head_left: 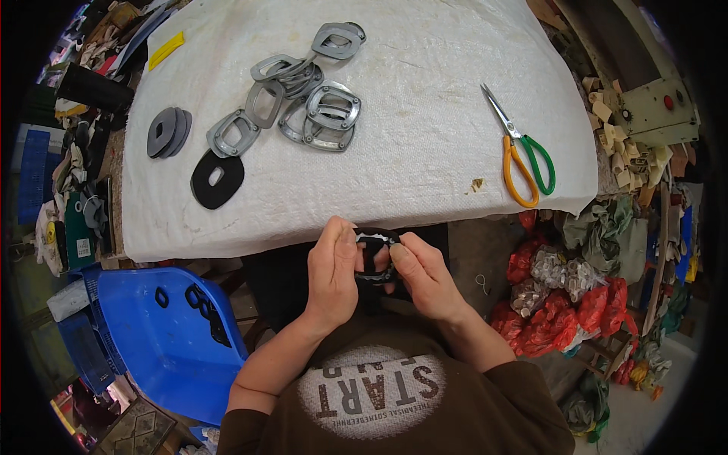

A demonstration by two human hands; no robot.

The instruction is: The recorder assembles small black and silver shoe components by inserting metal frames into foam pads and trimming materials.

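Just off the near edge of the table, both hands grip a squarish buckle frame (377,233) wrapped in black material, with some silvery metal showing along its inner edge. My left hand (332,271) holds its left side, thumb up near the top corner. On the other side, my right hand (431,277) presses its thumb against the frame's right edge; its other fingers are mostly hidden behind. Bare grey metal buckle frames (334,110) lie in a loose cluster on the table. Beside them are a black rounded piece with a central slot (205,186) and several stacked grey pieces (162,135).
A white woven sheet (425,98) covers the table. Scissors (509,155) with orange and green handles lie at its right, a yellow strip (166,51) at far left. A blue tub (140,334) holding black frames (218,327) stands lower left; red plastic bags (557,322) sit lower right.
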